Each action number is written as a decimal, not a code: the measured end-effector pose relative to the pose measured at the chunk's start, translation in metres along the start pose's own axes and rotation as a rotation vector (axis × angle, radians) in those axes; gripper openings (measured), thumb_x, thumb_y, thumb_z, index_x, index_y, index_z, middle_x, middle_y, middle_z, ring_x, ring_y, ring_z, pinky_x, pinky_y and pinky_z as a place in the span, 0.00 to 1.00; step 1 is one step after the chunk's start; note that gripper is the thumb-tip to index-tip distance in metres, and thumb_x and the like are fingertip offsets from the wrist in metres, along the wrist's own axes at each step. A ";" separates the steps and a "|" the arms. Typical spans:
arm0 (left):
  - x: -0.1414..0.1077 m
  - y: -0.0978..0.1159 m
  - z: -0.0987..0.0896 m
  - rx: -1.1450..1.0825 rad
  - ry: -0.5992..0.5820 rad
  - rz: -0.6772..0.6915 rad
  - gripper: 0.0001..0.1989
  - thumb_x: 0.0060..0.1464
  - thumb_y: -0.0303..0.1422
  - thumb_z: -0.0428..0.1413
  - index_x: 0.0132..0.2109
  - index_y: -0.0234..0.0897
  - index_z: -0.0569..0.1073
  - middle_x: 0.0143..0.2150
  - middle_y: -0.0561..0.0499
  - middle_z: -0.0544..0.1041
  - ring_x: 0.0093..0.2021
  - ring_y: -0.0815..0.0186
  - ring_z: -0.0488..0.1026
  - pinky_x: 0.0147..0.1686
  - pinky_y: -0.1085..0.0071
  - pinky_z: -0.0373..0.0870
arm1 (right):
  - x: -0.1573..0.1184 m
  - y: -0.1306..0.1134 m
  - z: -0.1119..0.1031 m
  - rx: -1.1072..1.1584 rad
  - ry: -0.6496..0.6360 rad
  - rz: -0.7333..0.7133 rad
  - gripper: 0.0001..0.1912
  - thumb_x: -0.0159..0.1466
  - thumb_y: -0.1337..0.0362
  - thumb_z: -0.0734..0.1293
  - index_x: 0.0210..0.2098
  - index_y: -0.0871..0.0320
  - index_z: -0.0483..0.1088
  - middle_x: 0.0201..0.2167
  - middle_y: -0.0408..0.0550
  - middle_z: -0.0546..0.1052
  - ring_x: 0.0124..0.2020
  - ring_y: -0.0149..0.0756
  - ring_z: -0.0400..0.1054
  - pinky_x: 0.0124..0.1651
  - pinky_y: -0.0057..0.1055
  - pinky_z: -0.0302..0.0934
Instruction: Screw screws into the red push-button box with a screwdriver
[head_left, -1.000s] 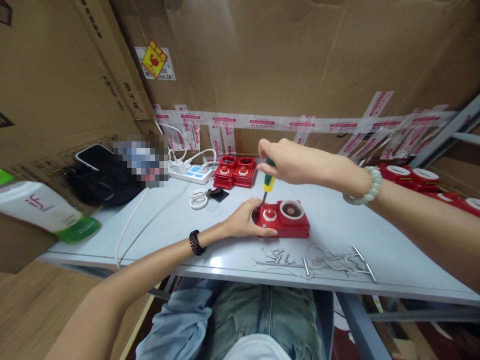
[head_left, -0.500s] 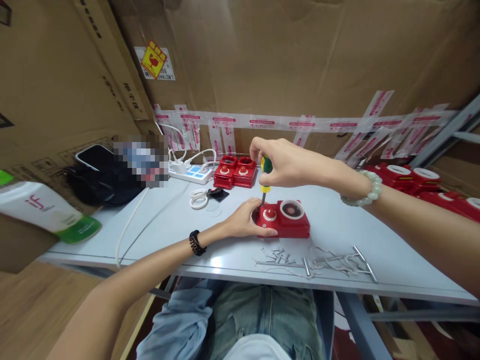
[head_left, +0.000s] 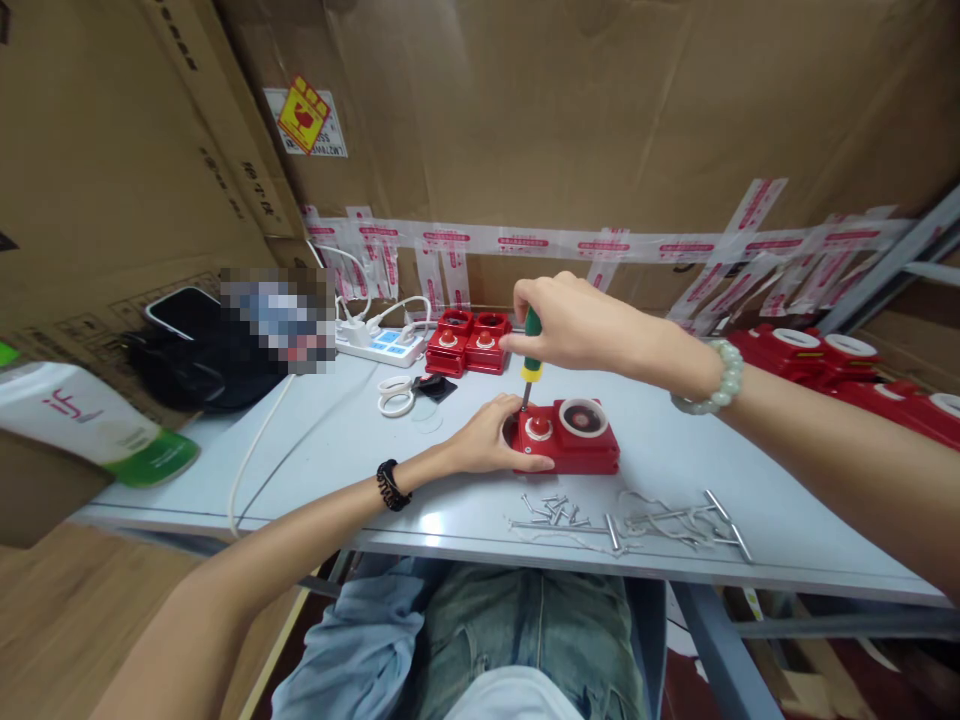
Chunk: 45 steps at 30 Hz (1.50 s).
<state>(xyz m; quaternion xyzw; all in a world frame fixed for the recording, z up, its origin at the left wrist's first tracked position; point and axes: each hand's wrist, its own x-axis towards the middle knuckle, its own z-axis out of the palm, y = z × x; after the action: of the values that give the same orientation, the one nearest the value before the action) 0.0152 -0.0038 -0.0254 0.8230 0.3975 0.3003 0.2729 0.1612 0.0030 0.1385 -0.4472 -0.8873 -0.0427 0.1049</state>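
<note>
A red housing (head_left: 581,458) lies on the table, with a white-ringed round opening at its right and a red knob at its middle. My left hand (head_left: 491,437) grips its left end, the thumb along the front side and the fingers over the back. Closed around the green and yellow handle of a screwdriver (head_left: 532,372) is my right hand (head_left: 570,322), above the housing. The screwdriver's tip meets the housing's back left part, near my left fingertips; the screw itself is hidden. In front of the housing lie several loose screws (head_left: 555,511).
Metal T-shaped rods (head_left: 727,525) with string lie near the front edge. Behind are two red housings (head_left: 466,345), a power strip (head_left: 382,343) and white-handled scissors (head_left: 397,396). More red housings (head_left: 802,355) stand at right. A white-green tube (head_left: 97,420) is at left.
My right hand has turned and shifted slightly on the screwdriver, whose handle now leans a little more to the right. My left hand stays on the housing.
</note>
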 end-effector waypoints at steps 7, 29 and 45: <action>0.000 -0.001 0.000 0.040 0.008 -0.001 0.27 0.39 0.52 0.67 0.33 0.38 0.64 0.34 0.51 0.69 0.34 0.62 0.66 0.36 0.65 0.63 | 0.000 0.002 -0.003 0.117 -0.056 -0.047 0.17 0.50 0.68 0.70 0.38 0.56 0.63 0.31 0.44 0.70 0.30 0.34 0.63 0.26 0.32 0.52; 0.000 0.000 0.000 0.012 -0.009 -0.005 0.27 0.40 0.51 0.67 0.36 0.37 0.67 0.37 0.50 0.70 0.37 0.61 0.67 0.38 0.64 0.65 | -0.003 0.016 -0.003 0.123 -0.048 -0.086 0.19 0.53 0.68 0.69 0.43 0.56 0.63 0.35 0.46 0.72 0.37 0.39 0.66 0.31 0.33 0.54; 0.000 -0.003 0.001 0.041 0.007 0.003 0.28 0.40 0.53 0.67 0.35 0.37 0.66 0.35 0.51 0.68 0.35 0.62 0.65 0.36 0.66 0.62 | -0.004 0.009 0.004 0.093 0.068 -0.052 0.06 0.60 0.65 0.64 0.37 0.57 0.63 0.32 0.47 0.71 0.34 0.38 0.64 0.32 0.34 0.54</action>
<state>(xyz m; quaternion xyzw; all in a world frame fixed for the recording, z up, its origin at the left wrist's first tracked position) 0.0146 -0.0024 -0.0278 0.8281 0.4033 0.2951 0.2540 0.1700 0.0058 0.1334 -0.4169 -0.8955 -0.0194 0.1547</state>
